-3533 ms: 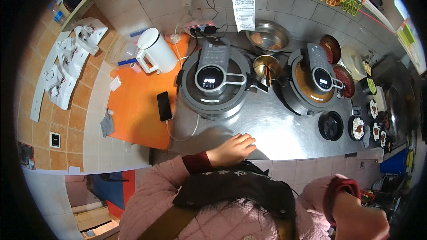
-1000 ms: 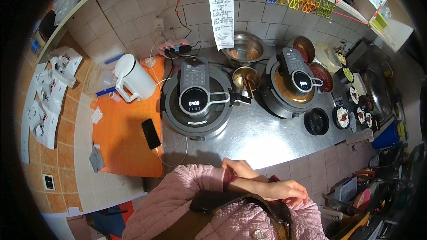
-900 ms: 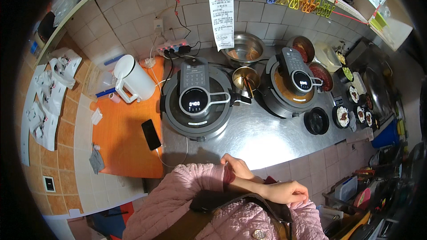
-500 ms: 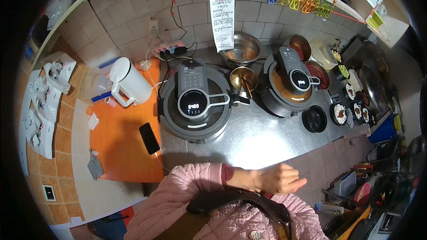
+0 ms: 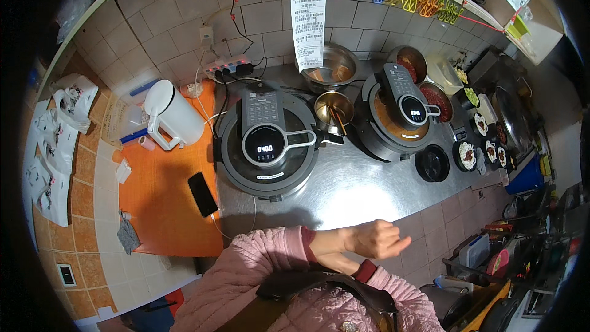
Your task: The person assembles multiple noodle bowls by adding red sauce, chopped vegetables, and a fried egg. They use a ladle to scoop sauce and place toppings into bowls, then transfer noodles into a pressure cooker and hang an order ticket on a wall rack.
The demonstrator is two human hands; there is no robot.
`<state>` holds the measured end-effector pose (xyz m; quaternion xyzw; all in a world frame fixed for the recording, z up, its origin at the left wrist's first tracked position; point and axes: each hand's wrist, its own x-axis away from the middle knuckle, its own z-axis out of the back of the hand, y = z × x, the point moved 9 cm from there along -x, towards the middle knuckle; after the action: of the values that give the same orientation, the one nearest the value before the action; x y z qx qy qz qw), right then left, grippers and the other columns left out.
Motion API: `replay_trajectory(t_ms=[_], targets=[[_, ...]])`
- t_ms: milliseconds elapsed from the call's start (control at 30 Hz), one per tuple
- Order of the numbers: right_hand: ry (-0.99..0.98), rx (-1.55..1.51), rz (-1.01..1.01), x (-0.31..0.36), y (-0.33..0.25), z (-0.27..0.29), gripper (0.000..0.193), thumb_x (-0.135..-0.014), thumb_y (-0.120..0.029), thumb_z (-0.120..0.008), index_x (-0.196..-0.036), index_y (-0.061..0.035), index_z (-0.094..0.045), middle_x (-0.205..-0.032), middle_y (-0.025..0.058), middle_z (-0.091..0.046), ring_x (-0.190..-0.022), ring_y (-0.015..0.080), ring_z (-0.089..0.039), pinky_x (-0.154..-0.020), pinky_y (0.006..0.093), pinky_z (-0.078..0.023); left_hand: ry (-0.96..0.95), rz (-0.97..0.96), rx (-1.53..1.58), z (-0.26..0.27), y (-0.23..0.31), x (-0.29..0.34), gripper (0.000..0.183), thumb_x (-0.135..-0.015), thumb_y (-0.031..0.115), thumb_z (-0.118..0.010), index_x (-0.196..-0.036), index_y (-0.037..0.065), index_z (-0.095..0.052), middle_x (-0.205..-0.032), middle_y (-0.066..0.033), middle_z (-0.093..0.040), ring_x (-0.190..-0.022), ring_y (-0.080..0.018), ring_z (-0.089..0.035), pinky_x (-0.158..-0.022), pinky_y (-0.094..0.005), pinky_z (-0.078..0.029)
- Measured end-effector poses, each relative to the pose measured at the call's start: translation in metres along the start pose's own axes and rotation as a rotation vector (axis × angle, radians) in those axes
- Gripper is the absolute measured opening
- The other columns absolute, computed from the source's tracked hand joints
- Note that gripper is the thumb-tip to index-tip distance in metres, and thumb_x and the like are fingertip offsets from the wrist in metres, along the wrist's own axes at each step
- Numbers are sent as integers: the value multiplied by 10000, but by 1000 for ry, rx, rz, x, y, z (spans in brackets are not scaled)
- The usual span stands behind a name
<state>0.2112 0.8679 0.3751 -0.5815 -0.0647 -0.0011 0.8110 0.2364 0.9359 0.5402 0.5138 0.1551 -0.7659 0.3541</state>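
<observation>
My left hand [image 5: 377, 240] is held in front of my body, past the front edge of the steel counter [image 5: 369, 200]. Its fingers are curled in, with one digit pointing out to the right, and I see nothing in it. The arms cross: my right wrist [image 5: 339, 263] comes from the right out of a dark red cuff and passes beneath the left forearm. That forearm and a dark strap [image 5: 295, 283] hide the right hand's fingers. Nearest on the counter are a round electric cooker [image 5: 267, 175] with a lit display and a black round pan [image 5: 432, 163].
A second cooker [image 5: 393, 129] holds brown liquid. Behind stand a pot with chopsticks [image 5: 334, 114] and a steel bowl [image 5: 332, 67]. Several small filled bowls [image 5: 467, 156] sit at right. A white kettle [image 5: 175, 117] and phone [image 5: 203, 194] rest on the orange mat [image 5: 166, 221].
My left hand has shifted slightly left and up. The right cuff and wrist now show below the left forearm. The view has tilted a little; the counter things stay put.
</observation>
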Motion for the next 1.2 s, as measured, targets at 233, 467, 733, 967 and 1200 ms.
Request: replay_trajectory(t_ms=[233, 467, 733, 967, 1200], targets=[[-75, -317, -227, 11, 6, -4, 343, -956, -93, -532, -1275, 31, -551, -1211, 119, -641, -1123, 189, -580, -977, 292, -436, -24, 31, -169, -3, -12, -1, 313, -708, 106, -740, -961, -64, -668, -577, 3, -467, -511, -113, -483, -425, -242, -387], [193, -519, -287, 83, 47, 94, 332, -976, -119, -517, -1280, 12, -539, -1239, 115, -584, -1114, 201, -569, -946, 320, -498, -151, 312, -48, -39, -14, 7, 306, -798, 219, -717, -994, -11, -668, -687, -27, -590, -652, -162, -563, -539, -286, -450], [219, -1648, -7, 139, 140, 183, 143, -974, -193, -542, -917, -63, -554, -750, -18, -492, -681, 111, -461, -658, 270, -400, -611, 156, -72, -201, 24, 12, 658, -784, 156, -610, -1413, 45, -450, -1459, -213, -404, -1393, -398, -320, -1160, -546, -222], [523, -1860, 43, 170, 163, 240, 105, -843, 16, -586, -900, -54, -639, -807, 21, -612, -629, 110, -457, -624, 250, -409, -256, 63, -69, -258, 54, -17, 302, -830, 132, -528, -1069, -35, -608, -1122, -161, -608, -1124, -328, -563, -1066, -487, -406], [1159, -1121, -261, 213, 212, 282, 71, -874, -28, -535, -917, -60, -583, -766, 38, -598, -560, 120, -477, -545, 263, -411, -279, 69, 192, -289, 75, -22, 404, -837, 134, -531, -1148, -123, -537, -1164, -223, -557, -1136, -370, -532, -1039, -487, -393]])
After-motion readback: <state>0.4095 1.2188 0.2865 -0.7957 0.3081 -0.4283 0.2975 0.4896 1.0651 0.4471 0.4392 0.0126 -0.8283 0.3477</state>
